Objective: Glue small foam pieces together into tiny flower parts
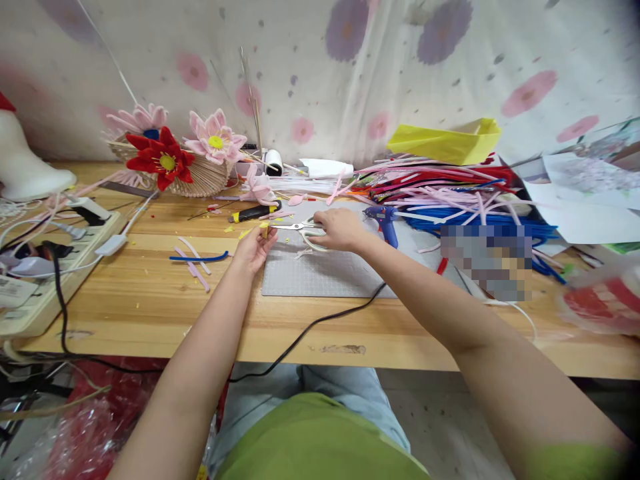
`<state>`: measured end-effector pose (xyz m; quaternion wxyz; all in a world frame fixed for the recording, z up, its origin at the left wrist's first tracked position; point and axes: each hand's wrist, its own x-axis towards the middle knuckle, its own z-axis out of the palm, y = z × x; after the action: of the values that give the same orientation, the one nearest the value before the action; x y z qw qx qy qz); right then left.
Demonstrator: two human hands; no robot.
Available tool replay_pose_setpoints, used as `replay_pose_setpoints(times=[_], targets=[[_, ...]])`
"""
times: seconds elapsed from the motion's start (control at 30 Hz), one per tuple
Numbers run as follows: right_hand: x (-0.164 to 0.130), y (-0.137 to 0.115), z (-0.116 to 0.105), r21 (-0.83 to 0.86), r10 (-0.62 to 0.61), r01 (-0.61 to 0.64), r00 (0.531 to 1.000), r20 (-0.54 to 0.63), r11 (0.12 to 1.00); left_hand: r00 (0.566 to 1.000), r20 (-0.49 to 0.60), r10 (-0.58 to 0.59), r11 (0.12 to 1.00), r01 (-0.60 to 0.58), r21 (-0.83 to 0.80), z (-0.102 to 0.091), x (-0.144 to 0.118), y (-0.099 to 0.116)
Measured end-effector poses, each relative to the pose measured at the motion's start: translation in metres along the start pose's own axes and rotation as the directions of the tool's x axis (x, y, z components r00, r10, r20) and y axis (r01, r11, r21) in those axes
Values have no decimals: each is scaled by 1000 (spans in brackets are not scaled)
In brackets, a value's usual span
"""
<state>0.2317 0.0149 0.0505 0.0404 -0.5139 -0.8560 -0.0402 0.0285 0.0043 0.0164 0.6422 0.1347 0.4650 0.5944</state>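
Observation:
My left hand is closed on a small yellow piece, whose material is too small to make out. In my right hand is a pair of scissors with pale handles, its blades pointing left and reaching the yellow piece at my left fingertips. Both hands are over the left part of a grey cutting mat. Just behind them lies a black and yellow utility knife. Pink petal-shaped pieces rest beyond it. A blue glue gun stands right of my right hand.
Cut pipe cleaners lie left of my left hand. Red and pink craft flowers stand at the back left, near a power strip. A heap of pipe cleaners fills the back right. A black cable crosses the table's front edge.

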Motion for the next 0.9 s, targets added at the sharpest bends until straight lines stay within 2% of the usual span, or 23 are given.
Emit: replay_pose_setpoints(times=[0.43, 0.9], targets=[[5, -15, -7, 10, 20, -21, 997, 73, 1000, 999, 20, 39, 999, -38, -33, -4, 8, -2], [16, -21, -10, 1, -31, 31, 997, 75, 1000, 999, -7, 54, 993, -54, -101, -4, 6, 4]])
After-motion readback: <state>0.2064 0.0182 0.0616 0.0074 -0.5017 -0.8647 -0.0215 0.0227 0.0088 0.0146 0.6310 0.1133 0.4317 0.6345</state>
